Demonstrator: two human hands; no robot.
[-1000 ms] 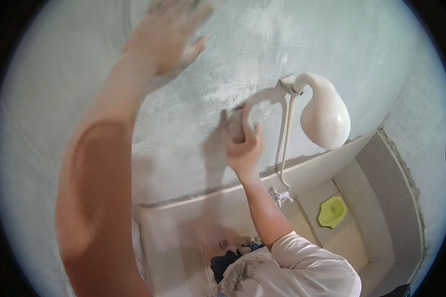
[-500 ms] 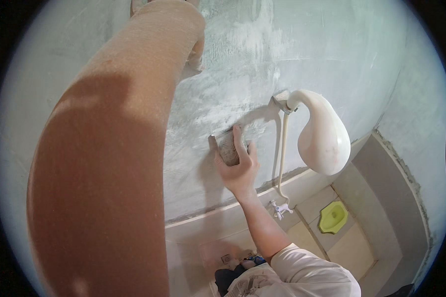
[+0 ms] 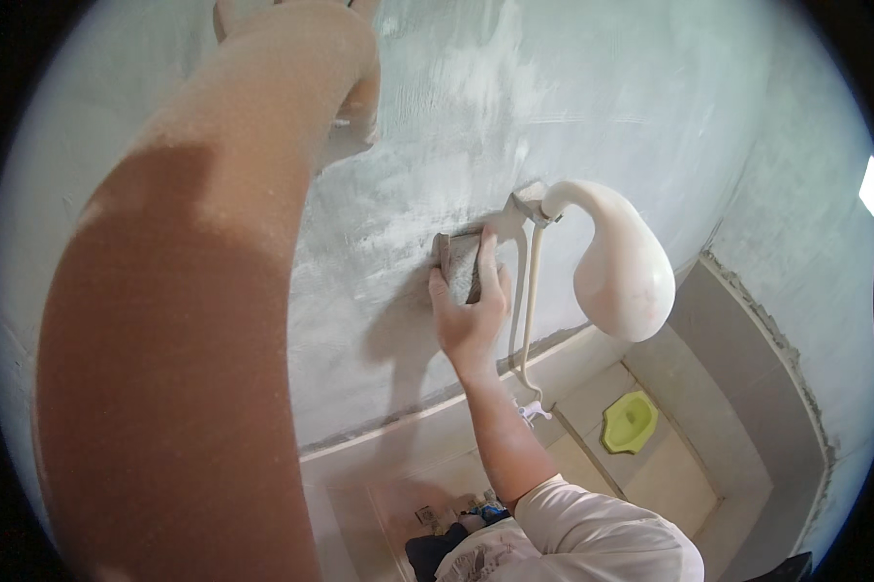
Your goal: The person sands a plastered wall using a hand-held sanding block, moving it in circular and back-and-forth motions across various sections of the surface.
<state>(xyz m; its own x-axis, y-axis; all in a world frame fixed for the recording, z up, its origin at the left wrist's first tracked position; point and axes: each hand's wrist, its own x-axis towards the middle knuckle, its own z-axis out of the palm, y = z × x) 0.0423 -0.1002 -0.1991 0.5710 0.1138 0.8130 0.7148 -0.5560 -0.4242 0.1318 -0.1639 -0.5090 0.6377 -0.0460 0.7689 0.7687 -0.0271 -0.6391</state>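
Observation:
My left arm rises across the left side of the view, and my left hand [image 3: 301,44] is high against the wall. Part of it is cut off by the top edge and hidden behind the forearm; the digits that show are spread apart. My right hand [image 3: 471,325] grips a grey, dusty sanding block [image 3: 464,260] by its sides, thumb on one side and fingers on the other. The block is against the grey plastered wall [image 3: 359,301], just left of the shower bracket [image 3: 534,204]. Pale, smeared patches of powder mark the wall above it.
A white shower head [image 3: 626,281] juts out from the bracket, close to my right hand. Its hose [image 3: 529,310] runs down to a tap [image 3: 532,413]. Below are a tiled floor, a yellow-green squat toilet [image 3: 630,423] and a tiled ledge [image 3: 747,378] at right.
My right hand has slid the sanding block up and to the right along the wall, nearer the bracket. My left hand stays in about the same place. The whole view has shifted slightly.

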